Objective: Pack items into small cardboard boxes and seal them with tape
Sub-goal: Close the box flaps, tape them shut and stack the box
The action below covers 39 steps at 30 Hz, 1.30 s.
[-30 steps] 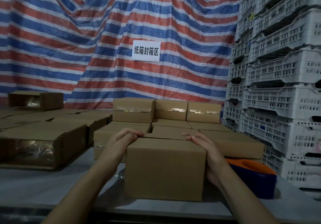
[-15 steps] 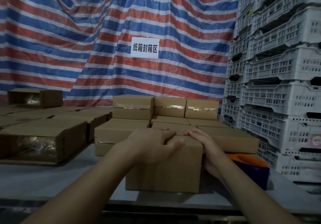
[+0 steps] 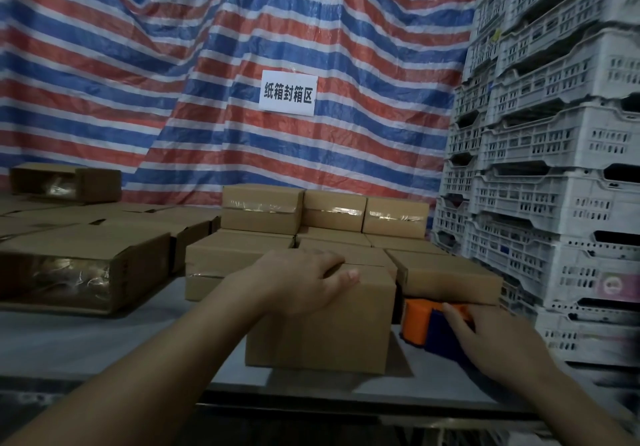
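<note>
With the left hand (image 3: 304,283) flat on the plain brown cardboard box (image 3: 322,328), flaps should stay shut while the right hand (image 3: 491,338) grips the orange-and-blue tape dispenser (image 3: 420,324).

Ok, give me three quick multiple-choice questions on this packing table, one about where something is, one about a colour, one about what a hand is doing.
1. Where is the tape dispenser?
A. Right of the front box
B. On top of it
C. Left of it

2. What colours is the tape dispenser?
A. Green and white
B. Orange and blue
C. Black and yellow

3. What is the left hand doing?
A. Hanging off the table
B. Holding a crate
C. Resting on top of the front box

Answers:
1 A, it sits on the table just past the box's right side, where the right hand reaches it.
2 B, an orange part beside a dark blue one.
3 C, its fingers lie over the box's top edge.
</note>
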### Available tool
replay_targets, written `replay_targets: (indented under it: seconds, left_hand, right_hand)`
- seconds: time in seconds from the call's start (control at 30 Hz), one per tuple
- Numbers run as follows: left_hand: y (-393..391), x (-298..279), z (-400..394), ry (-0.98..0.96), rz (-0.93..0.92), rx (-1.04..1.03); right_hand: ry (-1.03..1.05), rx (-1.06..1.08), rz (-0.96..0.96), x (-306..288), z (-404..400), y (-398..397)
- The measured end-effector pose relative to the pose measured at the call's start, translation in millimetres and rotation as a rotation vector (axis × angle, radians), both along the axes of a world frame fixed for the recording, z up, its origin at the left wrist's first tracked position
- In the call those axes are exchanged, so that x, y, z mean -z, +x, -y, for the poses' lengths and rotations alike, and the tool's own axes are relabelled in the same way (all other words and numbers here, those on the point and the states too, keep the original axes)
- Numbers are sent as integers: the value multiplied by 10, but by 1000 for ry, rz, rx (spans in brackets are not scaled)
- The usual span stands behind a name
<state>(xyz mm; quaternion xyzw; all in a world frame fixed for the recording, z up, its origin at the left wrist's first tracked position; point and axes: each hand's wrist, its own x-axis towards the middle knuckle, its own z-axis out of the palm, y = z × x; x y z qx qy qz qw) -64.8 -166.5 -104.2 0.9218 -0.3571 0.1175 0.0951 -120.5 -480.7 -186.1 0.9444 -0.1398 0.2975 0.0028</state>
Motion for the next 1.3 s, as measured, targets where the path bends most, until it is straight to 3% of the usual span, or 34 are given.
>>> replay_targets:
  seconds: [0.13,0.23,0.4,0.47,0.57,0.63,0.83,1.1,1.3]
  left_hand:
    - [-14,-23,-2,-21,-47,13]
    - [-11,-70,0,-109,-203,24]
    - [36,-183,-130,-488,-471,53]
    - [58,-205,-174,-578,-499,68]
    - [100,-193,-186,-741,-514,40]
    - [118,-183,-178,-890,-543,1]
    - [162,-246,-152,-1255,-724,-31]
    - [82,-334,-233,-1351,-869,4]
    - [121,-395,-235,-1400,-1029,94]
  right_hand:
    - [-76,77,110,75,-54,2]
    - [-61,108,181,49,-49,28]
    - [462,-229,529,-670,-169,75]
    - [708,-286,459,-1124,-360,132]
    - [1017,-537,206,-1613,-767,269]
    - [1098,-642,63,-1763,-1040,367]
    - [919,-642,-226,-1804,-1502,552]
    - [756,-558,-207,-1829,-1560,574]
    - [815,-557,-219,-1828,-1555,607]
